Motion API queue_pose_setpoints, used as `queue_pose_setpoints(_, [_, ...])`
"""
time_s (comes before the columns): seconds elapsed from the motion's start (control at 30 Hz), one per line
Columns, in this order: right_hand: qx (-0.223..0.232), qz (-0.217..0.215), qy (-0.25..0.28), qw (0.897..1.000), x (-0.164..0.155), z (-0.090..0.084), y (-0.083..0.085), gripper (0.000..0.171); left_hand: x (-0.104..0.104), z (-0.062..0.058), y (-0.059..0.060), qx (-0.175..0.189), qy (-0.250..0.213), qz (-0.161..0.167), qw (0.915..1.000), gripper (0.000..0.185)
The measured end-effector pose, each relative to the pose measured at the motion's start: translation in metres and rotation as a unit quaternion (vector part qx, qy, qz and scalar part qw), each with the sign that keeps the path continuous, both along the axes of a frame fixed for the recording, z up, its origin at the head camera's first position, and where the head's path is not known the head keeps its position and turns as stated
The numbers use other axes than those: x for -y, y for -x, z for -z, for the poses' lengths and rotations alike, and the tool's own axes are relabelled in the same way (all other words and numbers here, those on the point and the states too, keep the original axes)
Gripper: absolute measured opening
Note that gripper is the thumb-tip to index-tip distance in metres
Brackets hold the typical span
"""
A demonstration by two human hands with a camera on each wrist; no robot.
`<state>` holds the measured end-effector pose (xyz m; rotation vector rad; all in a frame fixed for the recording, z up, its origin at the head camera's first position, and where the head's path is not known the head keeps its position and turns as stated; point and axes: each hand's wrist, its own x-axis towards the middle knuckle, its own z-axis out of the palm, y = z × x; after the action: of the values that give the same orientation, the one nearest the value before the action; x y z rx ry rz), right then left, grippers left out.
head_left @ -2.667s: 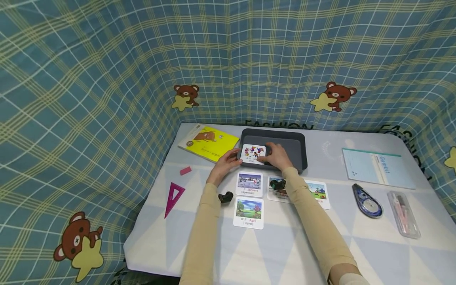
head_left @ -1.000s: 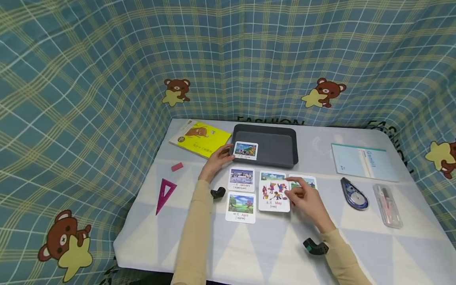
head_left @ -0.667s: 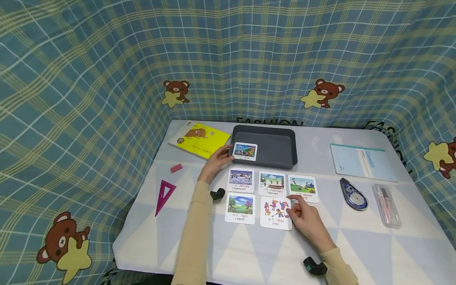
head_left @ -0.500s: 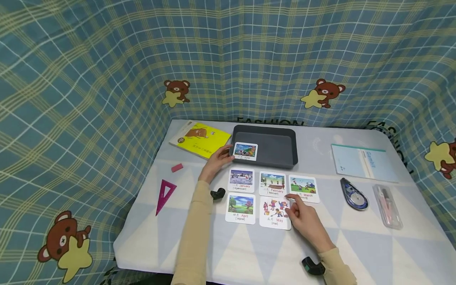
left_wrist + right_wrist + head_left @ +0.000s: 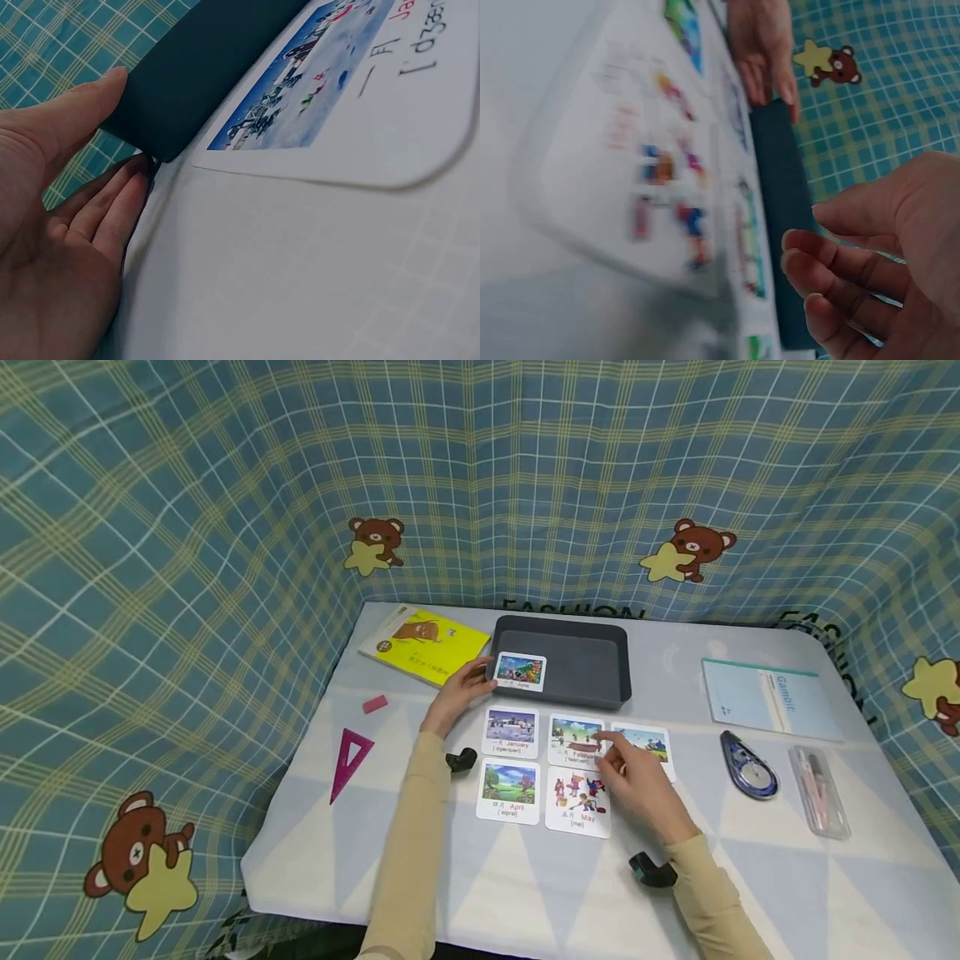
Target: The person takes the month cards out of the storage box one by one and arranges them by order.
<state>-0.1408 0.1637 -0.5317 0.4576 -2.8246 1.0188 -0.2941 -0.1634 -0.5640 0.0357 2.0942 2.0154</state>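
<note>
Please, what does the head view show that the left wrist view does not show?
Only the head view shows the right hand above the cards, the May card and the yellow book. Only the left wrist view shows the left hand's palm close up. Both show the left hand at the dark tray and the January card.

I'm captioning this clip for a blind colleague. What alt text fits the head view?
A person's right hand hovers over month flashcards laid in two rows on a table, beside the May card. Their left hand rests against a dark tray holding a June card.
</note>
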Motion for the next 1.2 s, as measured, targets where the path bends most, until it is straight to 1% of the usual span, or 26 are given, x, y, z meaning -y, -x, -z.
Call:
queue_pose_setpoints(0.1, [-0.008, -0.010, 0.017, 1.000, 0.008, -0.012, 0.032, 0.034, 0.000, -0.003, 0.001, 0.004, 0.000, -0.001, 1.0000, 0.057])
queue_pose_setpoints(0.17, [-0.005, -0.011, 0.043, 0.999, 0.014, -0.016, 0.054, 0.033, 0.000, -0.004, 0.002, 0.007, -0.003, 0.001, 1.0000, 0.057])
queue_pose_setpoints(0.27, [-0.001, -0.012, 0.088, 0.996, 0.026, -0.017, 0.086, 0.032, 0.001, -0.004, 0.002, 0.002, -0.005, 0.005, 1.0000, 0.057])
queue_pose_setpoints(0.33, [0.007, -0.013, 0.107, 0.994, 0.034, -0.014, 0.105, 0.035, 0.001, -0.004, 0.002, -0.001, -0.004, 0.006, 1.0000, 0.057])
queue_pose_setpoints(0.4, [0.018, -0.012, 0.106, 0.994, 0.042, -0.009, 0.122, 0.039, 0.000, -0.004, 0.002, -0.005, -0.006, 0.008, 0.9999, 0.057])
queue_pose_setpoints(0.47, [0.039, -0.014, 0.092, 0.995, 0.049, -0.006, 0.136, 0.045, 0.000, -0.003, 0.002, -0.004, -0.008, 0.009, 0.9999, 0.057])
queue_pose_setpoints(0.57, [0.077, -0.009, 0.045, 0.996, 0.057, -0.002, 0.155, 0.058, -0.002, -0.003, 0.002, -0.002, -0.016, 0.012, 0.9998, 0.057])
queue_pose_setpoints(0.7, [0.121, -0.001, -0.027, 0.992, 0.063, -0.003, 0.171, 0.078, -0.005, -0.003, 0.001, 0.000, -0.017, 0.016, 0.9997, 0.057])
queue_pose_setpoints(0.77, [0.132, -0.001, -0.046, 0.990, 0.065, -0.003, 0.177, 0.083, -0.005, -0.002, 0.002, 0.000, -0.011, 0.012, 0.9999, 0.057])
queue_pose_setpoints(0.83, [0.134, -0.002, -0.055, 0.989, 0.066, -0.001, 0.181, 0.085, -0.004, -0.001, 0.002, 0.000, -0.008, 0.009, 0.9999, 0.056])
queue_pose_setpoints(0.93, [0.137, -0.003, -0.045, 0.989, 0.068, 0.003, 0.185, 0.082, -0.002, -0.001, 0.002, -0.001, -0.005, 0.009, 1.0000, 0.056])
queue_pose_setpoints(1.07, [0.145, -0.001, -0.023, 0.989, 0.068, 0.005, 0.186, 0.075, 0.000, -0.001, 0.003, -0.003, -0.005, 0.014, 0.9999, 0.056])
queue_pose_setpoints(1.2, [0.156, -0.004, 0.011, 0.988, 0.069, 0.005, 0.186, 0.075, 0.002, 0.001, 0.002, -0.001, -0.003, 0.012, 0.9999, 0.056])
